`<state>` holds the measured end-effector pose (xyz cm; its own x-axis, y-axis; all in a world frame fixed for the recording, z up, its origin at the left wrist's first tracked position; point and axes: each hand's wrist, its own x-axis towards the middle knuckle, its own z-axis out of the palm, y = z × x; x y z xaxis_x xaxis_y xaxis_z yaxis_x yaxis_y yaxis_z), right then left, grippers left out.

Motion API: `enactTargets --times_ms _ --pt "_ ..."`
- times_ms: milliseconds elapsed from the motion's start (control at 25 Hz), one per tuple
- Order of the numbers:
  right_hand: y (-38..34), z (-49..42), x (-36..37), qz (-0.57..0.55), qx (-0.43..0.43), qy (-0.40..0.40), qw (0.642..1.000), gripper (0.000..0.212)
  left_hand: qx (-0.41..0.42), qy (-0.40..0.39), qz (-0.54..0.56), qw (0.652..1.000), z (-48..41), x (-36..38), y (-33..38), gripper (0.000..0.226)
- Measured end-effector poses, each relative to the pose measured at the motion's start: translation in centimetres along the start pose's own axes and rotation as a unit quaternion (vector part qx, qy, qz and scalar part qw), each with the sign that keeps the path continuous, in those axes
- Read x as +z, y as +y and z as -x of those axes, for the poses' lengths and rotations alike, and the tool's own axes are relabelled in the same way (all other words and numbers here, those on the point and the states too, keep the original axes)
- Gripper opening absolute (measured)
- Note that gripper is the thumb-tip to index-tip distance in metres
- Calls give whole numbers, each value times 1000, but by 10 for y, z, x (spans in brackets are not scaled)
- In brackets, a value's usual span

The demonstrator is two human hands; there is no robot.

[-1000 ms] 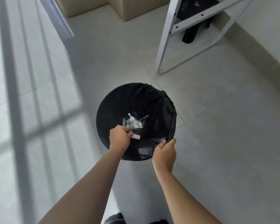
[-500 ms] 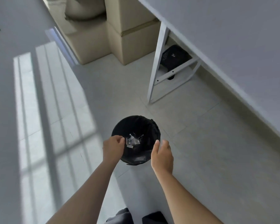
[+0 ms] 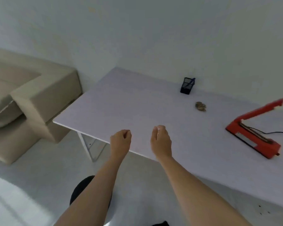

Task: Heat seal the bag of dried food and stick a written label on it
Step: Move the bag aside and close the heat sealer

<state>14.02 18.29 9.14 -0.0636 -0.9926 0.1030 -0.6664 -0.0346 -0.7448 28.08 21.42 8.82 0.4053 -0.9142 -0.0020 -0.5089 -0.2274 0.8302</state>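
Note:
A small bag of brownish dried food (image 3: 201, 106) lies on the white table (image 3: 129, 108), toward the back right. The red heat sealer (image 3: 253, 139) sits at the table's right side with its arm raised. A black mesh pen holder (image 3: 187, 85) with a blue pen stands near the wall. My left hand (image 3: 121, 141) and my right hand (image 3: 161, 142) hover side by side over the table's near edge. Both have loosely curled fingers and hold nothing. They are well short of the bag and the sealer.
A black-lined bin (image 3: 82, 190) stands on the tiled floor below my left forearm. Stacked cardboard boxes (image 3: 39, 105) sit left of the table, against the wall. A black cord (image 3: 278, 132) runs right from the sealer. White table legs (image 3: 88, 149) show under the table's edge.
My view has swung up from the bin on the floor to the tabletop. Both hands have left the bin's rim and risen over the table's edge, holding nothing.

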Motion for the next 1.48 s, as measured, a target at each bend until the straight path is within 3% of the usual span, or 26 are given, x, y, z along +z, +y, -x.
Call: enactTargets --times_ms 200,320,480,640,720,840,960,1040,1120,1280,1480 --pt "50 -57 -99 -11 51 124 991 39 120 -75 22 990 -36 91 106 31" --pt "116 -96 -156 -15 104 201 974 38 184 -134 15 974 -52 178 169 29" --pt "215 -133 -222 0 178 262 949 32 211 -178 6 961 -70 288 230 36" --pt "313 -157 -283 43 248 331 909 34 200 -235 -5 951 -96 391 275 26" --pt "346 -157 -302 80 272 329 901 36 196 -257 -10 946 -106 427 290 27" --pt "375 -147 -311 122 335 278 892 66 138 -292 -9 946 -112 458 299 34" --pt "389 -141 -306 87 413 232 876 96 23 -377 -3 926 -118 481 296 63" --pt "400 -142 -299 32 425 208 880 97 -28 -438 8 898 -122 491 291 93" --pt "410 -144 -294 -28 404 223 887 81 -62 -464 7 883 -123 499 282 106" --pt "430 -153 -294 -68 409 263 871 50 -26 -472 -28 881 -118 504 292 79" --pt "453 -210 -318 -78 357 246 898 40 -60 -349 -28 935 -116 531 308 46"
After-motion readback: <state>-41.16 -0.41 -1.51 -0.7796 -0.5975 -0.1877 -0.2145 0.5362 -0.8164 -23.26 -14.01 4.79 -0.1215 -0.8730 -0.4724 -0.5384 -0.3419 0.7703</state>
